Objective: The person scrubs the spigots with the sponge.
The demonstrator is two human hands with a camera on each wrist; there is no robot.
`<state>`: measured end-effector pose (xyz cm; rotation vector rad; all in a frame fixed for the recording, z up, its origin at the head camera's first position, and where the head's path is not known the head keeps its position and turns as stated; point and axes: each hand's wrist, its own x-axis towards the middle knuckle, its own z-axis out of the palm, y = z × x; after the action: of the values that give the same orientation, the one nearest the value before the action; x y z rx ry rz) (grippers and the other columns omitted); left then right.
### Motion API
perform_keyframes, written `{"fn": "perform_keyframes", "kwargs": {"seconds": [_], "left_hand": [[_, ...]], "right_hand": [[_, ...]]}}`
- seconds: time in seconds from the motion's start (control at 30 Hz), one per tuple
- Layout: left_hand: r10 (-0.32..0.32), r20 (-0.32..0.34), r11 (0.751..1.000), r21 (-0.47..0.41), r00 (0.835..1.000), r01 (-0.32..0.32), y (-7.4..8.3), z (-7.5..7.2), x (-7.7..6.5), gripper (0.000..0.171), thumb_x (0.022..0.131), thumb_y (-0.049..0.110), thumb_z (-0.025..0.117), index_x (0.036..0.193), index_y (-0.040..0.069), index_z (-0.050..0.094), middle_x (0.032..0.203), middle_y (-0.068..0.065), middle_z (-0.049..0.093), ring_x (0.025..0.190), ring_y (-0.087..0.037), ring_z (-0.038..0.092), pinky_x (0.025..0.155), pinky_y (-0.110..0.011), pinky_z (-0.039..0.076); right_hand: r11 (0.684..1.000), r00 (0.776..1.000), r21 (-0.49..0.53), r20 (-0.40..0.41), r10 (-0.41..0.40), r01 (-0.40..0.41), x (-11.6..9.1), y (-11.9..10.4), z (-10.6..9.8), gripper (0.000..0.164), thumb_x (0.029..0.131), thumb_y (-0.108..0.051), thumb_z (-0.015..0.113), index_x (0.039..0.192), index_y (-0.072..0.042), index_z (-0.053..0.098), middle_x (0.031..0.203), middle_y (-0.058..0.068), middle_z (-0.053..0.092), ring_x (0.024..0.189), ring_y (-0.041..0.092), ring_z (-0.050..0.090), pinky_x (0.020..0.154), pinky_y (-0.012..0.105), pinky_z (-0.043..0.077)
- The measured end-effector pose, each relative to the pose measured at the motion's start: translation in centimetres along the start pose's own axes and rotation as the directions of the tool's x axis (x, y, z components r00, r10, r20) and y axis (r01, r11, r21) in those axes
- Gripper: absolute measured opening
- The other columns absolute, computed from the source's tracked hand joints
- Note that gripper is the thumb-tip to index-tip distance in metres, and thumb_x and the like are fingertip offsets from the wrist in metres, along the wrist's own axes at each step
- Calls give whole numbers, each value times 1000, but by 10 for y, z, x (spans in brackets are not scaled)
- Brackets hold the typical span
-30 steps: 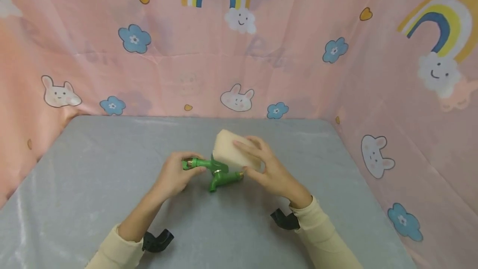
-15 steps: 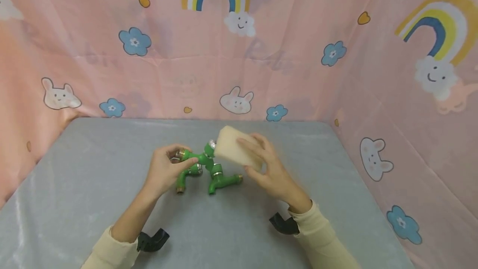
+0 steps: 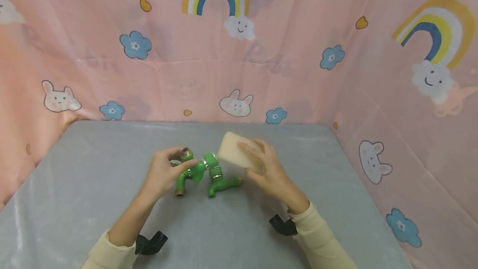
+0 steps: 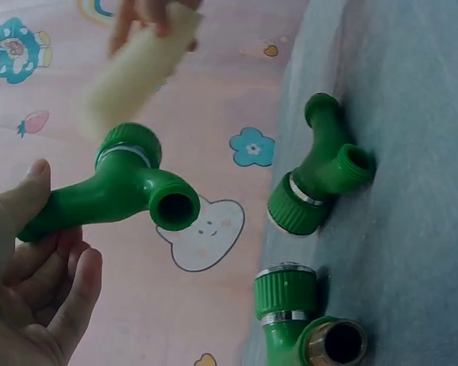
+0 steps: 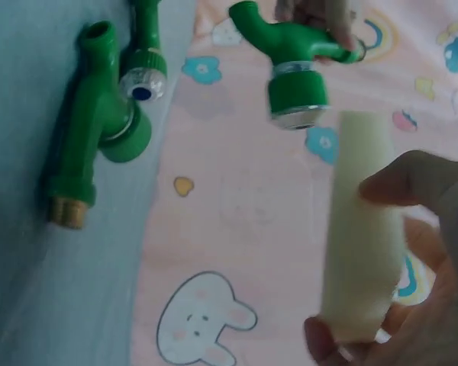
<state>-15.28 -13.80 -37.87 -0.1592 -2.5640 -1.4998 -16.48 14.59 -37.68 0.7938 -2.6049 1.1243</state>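
My left hand (image 3: 162,172) pinches a green plastic tap (image 4: 111,194) by its inlet end, raised above the table. The tap's ribbed knob (image 3: 210,160) points right, toward a cream sponge block (image 3: 233,149). In my right hand (image 3: 270,169) the sponge is held between thumb and fingers, its near end close beside the knob. Two more green taps lie on the table beneath: one tap (image 3: 223,184) with its brass end to the right, and another tap (image 3: 180,185) partly hidden behind the held one.
A grey cloth covers the table (image 3: 239,235). Pink printed curtain (image 3: 291,61) encloses the back and sides. Black curved pieces, one at the left wrist (image 3: 151,243) and one at the right wrist (image 3: 282,224), jut inward over the table.
My left hand has moved left with the tap and turned it, so its knob has swung lower and its brass end up. My right hand and the sponge have shifted slightly right.
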Motion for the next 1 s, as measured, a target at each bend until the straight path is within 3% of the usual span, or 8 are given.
{"fn": "perform_keyframes", "kwargs": {"seconds": [0.1, 0.2, 0.33, 0.5, 0.6, 0.77, 1.0], "left_hand": [[19, 46, 1000, 11, 999, -20, -1, 4, -1, 35, 86, 17, 81, 113, -4, 72, 107, -19, 74, 97, -31, 72, 81, -37, 62], [42, 66, 999, -11, 997, -41, 0, 7, -3, 33, 84, 16, 83, 109, -2, 73, 100, -18, 75, 89, -26, 73, 74, -29, 62], [77, 64, 996, -48, 995, -74, 0, 9, -5, 29, 81, 12, 85, 105, 0, 76, 93, -15, 76, 84, -21, 72, 70, -24, 60], [86, 84, 996, -22, 993, -84, -1, 11, -6, 31, 82, 15, 85, 108, 1, 76, 96, -14, 77, 87, -19, 69, 74, -25, 59], [71, 116, 997, -18, 991, -70, -1, 11, -7, 33, 84, 16, 84, 111, 0, 75, 99, -14, 77, 88, -20, 70, 74, -27, 58], [56, 170, 998, -44, 984, -49, -1, 13, -6, 39, 84, 17, 83, 116, -1, 73, 102, -16, 77, 88, -21, 71, 73, -28, 58], [66, 172, 998, -33, 983, -61, -5, 17, -6, 38, 85, 15, 82, 117, -3, 72, 104, -17, 77, 90, -23, 72, 72, -27, 59]], "right_hand": [[996, 996, 37, 3, -84, 84, -2, -5, 2, 68, 80, -1, 69, 144, -22, 58, 149, 18, 43, 135, 39, 41, 99, 54, 46], [992, 990, 30, 70, -123, 121, -2, -10, 8, 67, 81, -3, 67, 144, -24, 58, 150, 16, 43, 135, 37, 41, 99, 52, 46], [995, 983, -30, 164, -84, 90, -4, -8, 10, 66, 82, -3, 64, 144, -24, 58, 151, 20, 42, 135, 38, 41, 97, 50, 47], [996, 988, -78, 152, -22, 34, -6, 1, -2, 64, 80, -2, 63, 141, -22, 61, 149, 24, 43, 132, 41, 44, 92, 49, 47], [998, 983, -39, 176, -43, 51, -6, 3, -7, 65, 80, -3, 65, 142, -23, 60, 150, 19, 44, 131, 38, 44, 95, 48, 45], [994, 957, 22, 270, -106, 104, -4, -1, 2, 67, 82, -2, 66, 145, -24, 57, 151, 13, 43, 134, 34, 41, 96, 44, 45], [994, 962, -29, 257, -91, 101, -4, -3, 13, 67, 80, -1, 67, 143, -22, 59, 147, 17, 46, 130, 36, 43, 96, 45, 46]]}}
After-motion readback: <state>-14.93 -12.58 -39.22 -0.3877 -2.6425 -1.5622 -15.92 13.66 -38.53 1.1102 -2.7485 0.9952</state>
